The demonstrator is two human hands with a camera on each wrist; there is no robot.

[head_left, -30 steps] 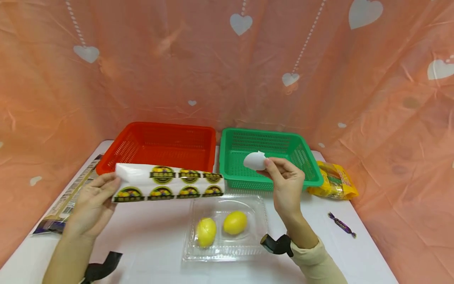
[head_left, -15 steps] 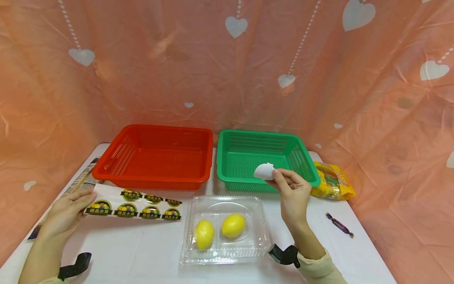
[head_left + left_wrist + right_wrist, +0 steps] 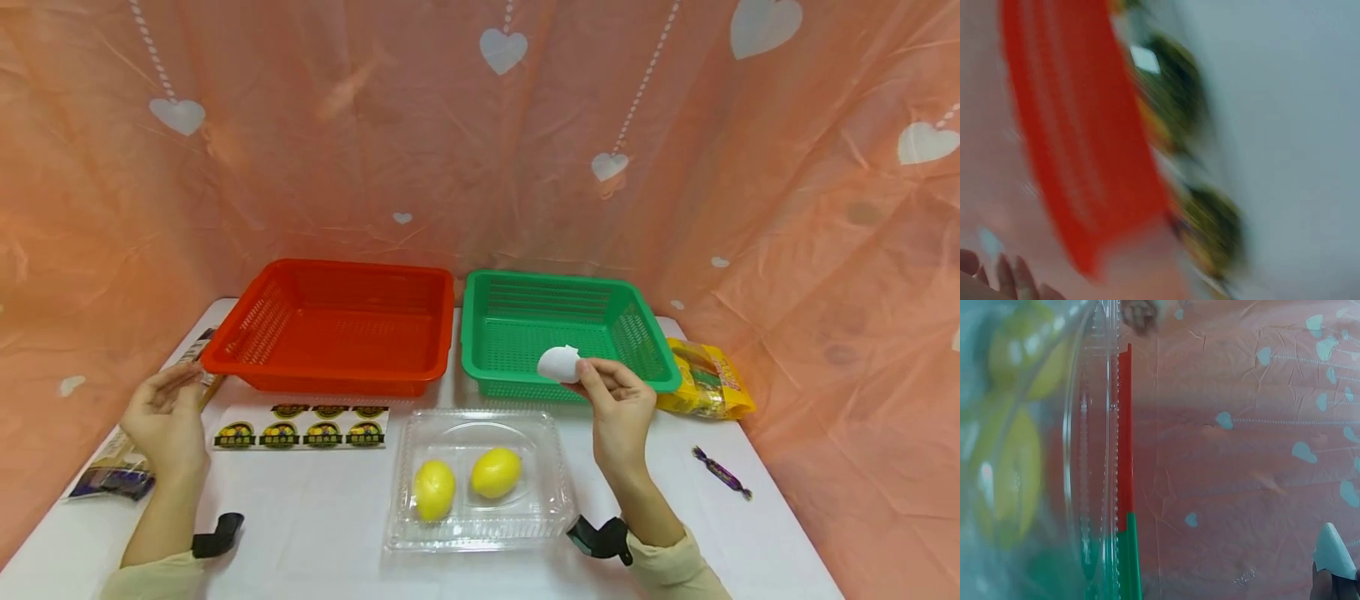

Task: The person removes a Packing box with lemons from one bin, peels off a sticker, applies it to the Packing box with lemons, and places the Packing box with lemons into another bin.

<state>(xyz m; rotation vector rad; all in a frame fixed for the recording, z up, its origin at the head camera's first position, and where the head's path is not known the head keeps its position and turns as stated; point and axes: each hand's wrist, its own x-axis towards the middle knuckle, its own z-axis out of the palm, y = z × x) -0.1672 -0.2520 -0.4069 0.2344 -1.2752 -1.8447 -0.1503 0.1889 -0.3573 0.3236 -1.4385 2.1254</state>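
My right hand (image 3: 622, 417) pinches a white sticker (image 3: 558, 365) by its right edge, in front of the green basket; its pale side faces me. The right wrist view shows this sticker (image 3: 1334, 550) at the lower right. My left hand (image 3: 168, 425) is raised with loosely bent fingers and holds nothing. Just right of it, a sheet of round fruit-label stickers (image 3: 300, 429) lies flat on the table. Between the hands sits a clear plastic clamshell box (image 3: 480, 533) with two lemons (image 3: 435, 490) inside. Motion blurs the left wrist view.
A red basket (image 3: 337, 379) and a green basket (image 3: 570, 287) stand at the back. On the right lie a yellow snack bag (image 3: 712, 383) and a purple-wrapped candy (image 3: 722, 472). A dark printed bag (image 3: 112, 479) lies at the left edge.
My left hand has lowered the sticker sheet to the table, let go of it and drawn away. The right hand has moved slightly right and down, still pinching the white sticker.
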